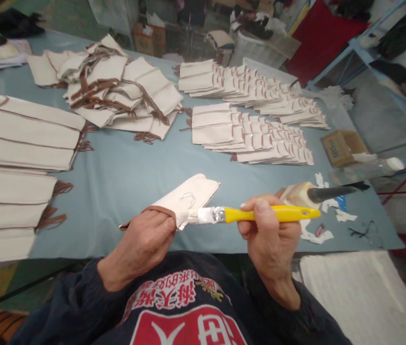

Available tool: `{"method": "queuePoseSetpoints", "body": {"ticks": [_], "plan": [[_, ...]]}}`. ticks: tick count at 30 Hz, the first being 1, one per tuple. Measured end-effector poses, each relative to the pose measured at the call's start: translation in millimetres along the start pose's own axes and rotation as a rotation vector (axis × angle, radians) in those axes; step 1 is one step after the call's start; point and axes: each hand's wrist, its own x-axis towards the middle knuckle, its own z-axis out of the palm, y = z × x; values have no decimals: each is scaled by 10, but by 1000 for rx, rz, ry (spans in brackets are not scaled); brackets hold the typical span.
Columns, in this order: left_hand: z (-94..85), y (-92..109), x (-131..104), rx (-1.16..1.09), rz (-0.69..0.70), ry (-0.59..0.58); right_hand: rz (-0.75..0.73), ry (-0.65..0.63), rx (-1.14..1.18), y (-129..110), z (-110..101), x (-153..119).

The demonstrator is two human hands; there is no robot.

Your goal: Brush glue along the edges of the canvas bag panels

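My left hand (148, 239) is closed on the brown-edged end of a cream fabric pouch (191, 191), held just above the table near its front edge. Dark loose thread lies on the pouch's face. Between the fingers and thumb of my right hand (269, 230) is a yellow-handled paintbrush (274, 214), pointing left. Its pale bristles touch the pouch close to my left fingertips. Behind my right hand stands a whitish container (296, 194) with a dark handle (332, 192) sticking out to the right.
Overlapping rows of cream pouches (213, 127) lie at the back right. A loose heap of pouches (127, 91) sits back left, more stacks (19, 134) at far left. On the right are a small cardboard box (342, 147), a plastic bottle (368, 170) and white scraps (346, 215).
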Motion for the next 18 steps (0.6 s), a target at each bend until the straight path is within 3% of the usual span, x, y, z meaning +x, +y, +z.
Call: {"method": "queuePoseSetpoints", "body": {"ticks": [5,9,14,18], "plan": [[4,-6,-7,-26,-10,8,22,-75,15,35,48,-33],[35,-22,-18,-40,1,9,-18,32,38,77,27,-41],[55,-31,-21,-44,-20,17,-44,-58,13,144,7,-53],[64,-29,-20,-69,-29,15,-60,32,-49,145,-39,-44]]}}
